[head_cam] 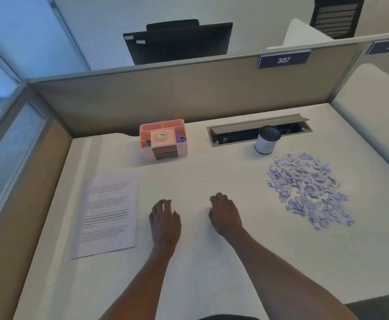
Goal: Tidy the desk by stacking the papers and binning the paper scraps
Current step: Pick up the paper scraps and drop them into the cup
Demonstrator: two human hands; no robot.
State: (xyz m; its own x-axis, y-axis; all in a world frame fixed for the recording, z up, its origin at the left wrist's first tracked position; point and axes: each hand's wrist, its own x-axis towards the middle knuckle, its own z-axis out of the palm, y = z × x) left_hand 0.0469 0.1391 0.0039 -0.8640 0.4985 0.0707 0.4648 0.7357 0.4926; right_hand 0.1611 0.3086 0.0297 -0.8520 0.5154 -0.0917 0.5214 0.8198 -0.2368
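Both hands rest palm-down near the middle of the white counter (212, 285), the left hand (165, 221) and the right hand (225, 214) set a little apart, fingers loosely curled and grasping nothing. To the left of the left hand lies the printed paper (106, 214), flat on the counter with lines of text facing up; whether it is one sheet or several stacked cannot be told. To the right, well apart from the right hand, a spread of small torn paper scraps (309, 188) covers a patch of the counter in a loose, irregular heap. Toward the back stands a pink desk organizer (164, 140) with several compartments: its central section holds a roll of tape (162, 135), a small blue item sits in the left front compartment, and a purple item stands in the right one; two dark drawers show in its front face. Just to the right, a dark-rimmed cup (267, 140) stands upright, touching the front edge of the open cable tray (259, 130) recessed in the counter; what the cup holds cannot be seen. The scraps begin just in front of the cup. A sign (283, 59) reading 307 is fixed on the partition behind.
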